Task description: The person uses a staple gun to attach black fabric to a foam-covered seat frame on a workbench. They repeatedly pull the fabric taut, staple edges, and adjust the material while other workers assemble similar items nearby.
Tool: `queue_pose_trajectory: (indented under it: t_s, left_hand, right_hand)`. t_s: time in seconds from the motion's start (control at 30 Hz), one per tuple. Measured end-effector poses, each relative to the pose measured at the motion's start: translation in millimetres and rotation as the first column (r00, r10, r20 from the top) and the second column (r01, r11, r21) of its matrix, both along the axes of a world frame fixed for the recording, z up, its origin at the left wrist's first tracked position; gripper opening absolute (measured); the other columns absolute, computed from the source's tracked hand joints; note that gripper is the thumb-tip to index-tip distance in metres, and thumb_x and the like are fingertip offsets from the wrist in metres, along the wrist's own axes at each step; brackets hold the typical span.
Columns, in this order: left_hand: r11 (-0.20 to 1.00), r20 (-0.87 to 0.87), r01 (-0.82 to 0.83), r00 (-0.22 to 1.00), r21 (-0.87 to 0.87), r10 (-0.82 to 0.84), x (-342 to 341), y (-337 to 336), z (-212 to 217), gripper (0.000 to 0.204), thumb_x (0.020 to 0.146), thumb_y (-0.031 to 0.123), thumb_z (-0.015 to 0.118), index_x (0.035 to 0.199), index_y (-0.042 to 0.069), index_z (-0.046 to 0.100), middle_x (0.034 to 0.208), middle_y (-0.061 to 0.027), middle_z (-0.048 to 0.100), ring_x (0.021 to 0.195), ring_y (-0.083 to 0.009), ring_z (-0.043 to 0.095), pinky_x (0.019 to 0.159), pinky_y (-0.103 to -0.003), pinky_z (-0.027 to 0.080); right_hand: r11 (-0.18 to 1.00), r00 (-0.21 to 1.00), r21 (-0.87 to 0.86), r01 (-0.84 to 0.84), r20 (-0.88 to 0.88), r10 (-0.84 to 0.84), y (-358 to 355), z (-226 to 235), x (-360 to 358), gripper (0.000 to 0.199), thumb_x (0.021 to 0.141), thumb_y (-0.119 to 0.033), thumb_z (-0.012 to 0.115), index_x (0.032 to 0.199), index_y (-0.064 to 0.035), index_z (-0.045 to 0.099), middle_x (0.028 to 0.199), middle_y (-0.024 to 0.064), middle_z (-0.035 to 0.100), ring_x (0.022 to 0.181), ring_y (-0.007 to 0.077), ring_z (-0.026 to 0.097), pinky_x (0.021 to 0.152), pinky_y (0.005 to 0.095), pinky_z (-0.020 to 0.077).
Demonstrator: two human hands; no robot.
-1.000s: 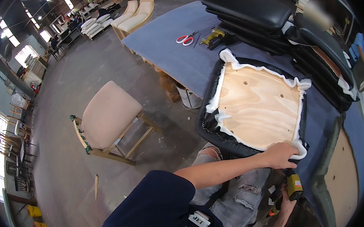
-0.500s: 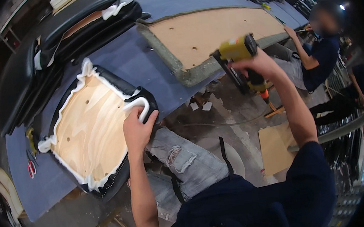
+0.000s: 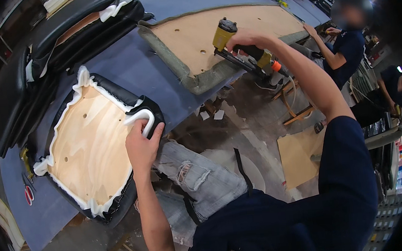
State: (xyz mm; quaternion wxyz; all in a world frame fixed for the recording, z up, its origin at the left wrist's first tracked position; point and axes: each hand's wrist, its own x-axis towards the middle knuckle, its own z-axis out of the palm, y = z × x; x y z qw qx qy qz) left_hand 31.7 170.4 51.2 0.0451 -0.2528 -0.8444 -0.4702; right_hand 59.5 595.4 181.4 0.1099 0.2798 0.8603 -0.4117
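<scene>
An upholstered seat panel lies on the blue-grey table at the left, its wooden back up. Black cover and white padding are folded round its rim. My left hand is closed on its near right corner, thumb on the black cover and fingers at the loop of white padding. My right hand grips a yellow-and-black staple gun by its handle. An orange fitting and air hose hang from it. The gun is held up to the right of the panel, apart from it.
Scissors with red handles and a yellow tool lie left of the panel. Black padded pieces are stacked behind. A large board with grey-green edging covers the table's far side. At the right a co-worker handles that board's end.
My right hand has raised the staple gun up and to the left, turning it. My left hand keeps its hold on the corner. The whole view has shifted slightly.
</scene>
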Motion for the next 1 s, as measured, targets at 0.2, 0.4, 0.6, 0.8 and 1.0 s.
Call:
queue_pose_trajectory:
  t_s: [0.2,0.4,0.6,0.8,1.0]
  left_hand:
    - [0.999,0.043,0.021,0.999,0.025,-0.022,0,1,-1,0.036,0.084,0.031,0.085,0.095,0.002,0.066,0.077,-0.0127,0.068,0.069,-0.0247,0.064,0.069,-0.034,0.050]
    - [0.920,-0.315,-0.155,0.908,0.360,0.276,6,13,-2,0.034,0.083,0.016,0.084,0.106,0.001,0.063,0.107,-0.0134,0.063,0.103,-0.0278,0.060,0.089,-0.037,0.048]
    - [0.978,-0.520,0.206,0.838,0.018,-0.167,1,156,76,0.037,0.087,0.030,0.077,0.114,0.006,0.069,0.113,-0.0150,0.067,0.111,-0.0350,0.059,0.097,-0.046,0.043]
    - [0.947,-0.368,0.195,0.886,-0.254,-0.282,-9,190,22,0.028,0.090,0.030,0.076,0.103,0.006,0.072,0.106,-0.0116,0.069,0.106,-0.0336,0.058,0.092,-0.045,0.042]
    - [0.966,-0.450,0.212,0.856,-0.145,-0.255,4,179,1,0.021,0.090,0.026,0.075,0.096,0.007,0.070,0.094,-0.0099,0.064,0.099,-0.0332,0.056,0.089,-0.046,0.041]
  right_hand:
    - [0.999,0.999,-0.038,0.029,-0.036,-0.030,-4,5,-1,0.024,0.075,-0.014,0.075,0.094,-0.0010,0.071,0.077,0.0057,0.070,0.054,0.0101,0.058,0.049,0.0280,0.0494]
    - [0.997,0.982,0.023,0.078,-0.176,-0.073,-33,24,69,0.033,0.071,-0.009,0.079,0.102,-0.0017,0.070,0.080,0.0039,0.067,0.057,0.0108,0.059,0.051,0.0265,0.0486]
    - [0.995,0.977,-0.072,0.074,-0.196,-0.087,-17,9,115,0.028,0.075,-0.008,0.078,0.100,-0.0014,0.070,0.080,0.0041,0.070,0.056,0.0104,0.058,0.049,0.0263,0.0471]
    - [0.995,0.962,-0.068,0.073,-0.260,-0.088,-21,12,137,0.035,0.075,-0.007,0.080,0.108,0.0012,0.071,0.083,0.0060,0.071,0.057,0.0101,0.059,0.052,0.0263,0.0480]
    - [0.993,0.969,-0.112,0.036,-0.239,-0.062,-22,-7,139,0.034,0.079,-0.011,0.079,0.110,0.0018,0.071,0.087,0.0073,0.073,0.059,0.0102,0.059,0.054,0.0265,0.0481]
